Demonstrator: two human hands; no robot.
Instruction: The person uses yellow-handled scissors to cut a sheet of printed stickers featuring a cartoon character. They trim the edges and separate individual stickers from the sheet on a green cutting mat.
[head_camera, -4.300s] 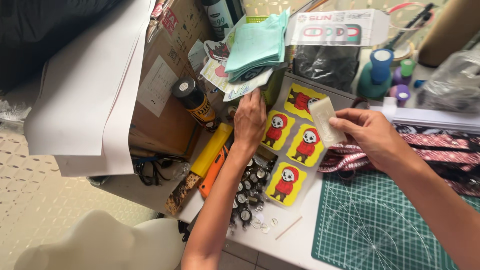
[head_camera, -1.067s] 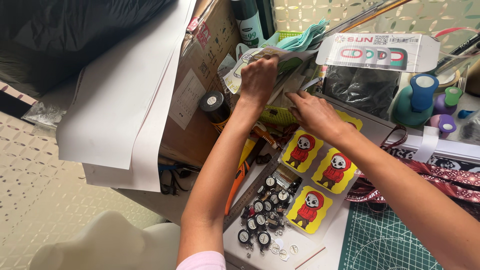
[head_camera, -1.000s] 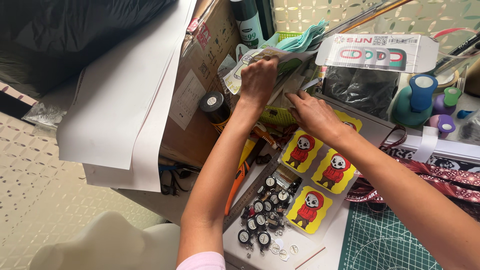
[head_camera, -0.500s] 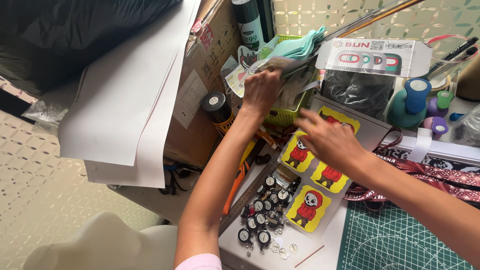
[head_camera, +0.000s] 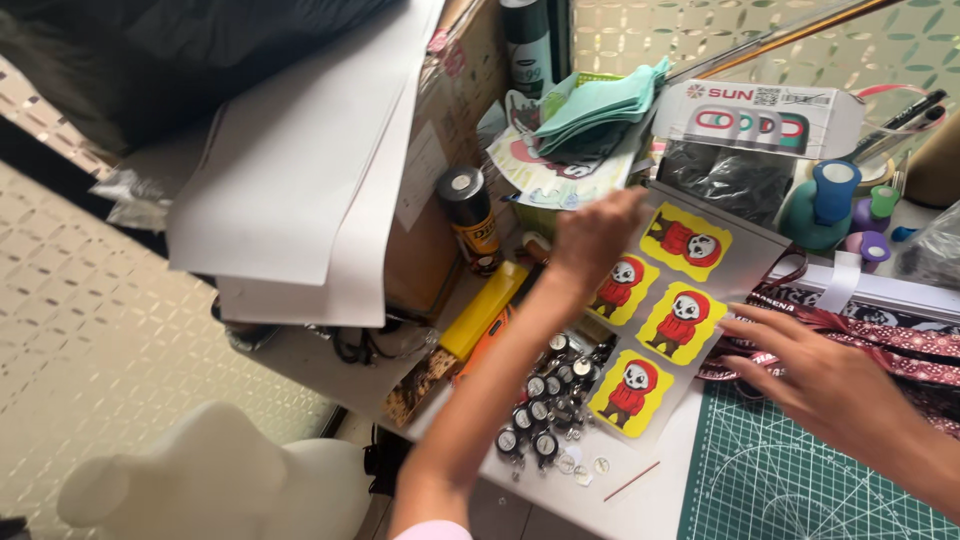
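Observation:
A clear sheet (head_camera: 740, 262) with several yellow stickers of a red-hooded figure (head_camera: 682, 322) lies on the white desk. My left hand (head_camera: 598, 235) is at the sheet's upper left edge, blurred, with its fingers curled towards the edge. Its grip is unclear. My right hand (head_camera: 825, 382) hovers with fingers spread at the sheet's right edge, over patterned lanyards (head_camera: 900, 335) and the corner of a green cutting mat (head_camera: 800, 480). It holds nothing. A heap of small round metal badge parts (head_camera: 548, 400) lies beside my left forearm.
A stack of teal cloths on printed papers (head_camera: 590, 120) sits behind the sheet. Nearby are a black spray can (head_camera: 468, 215), a yellow utility knife (head_camera: 485, 308), large white paper sheets (head_camera: 310, 170), a packaged item on a black bag (head_camera: 760, 115), and coloured bottles (head_camera: 835, 200).
My left hand has come down from the pile of cloths and papers to the sticker sheet's edge. My right hand has drawn back to the right, off the stickers.

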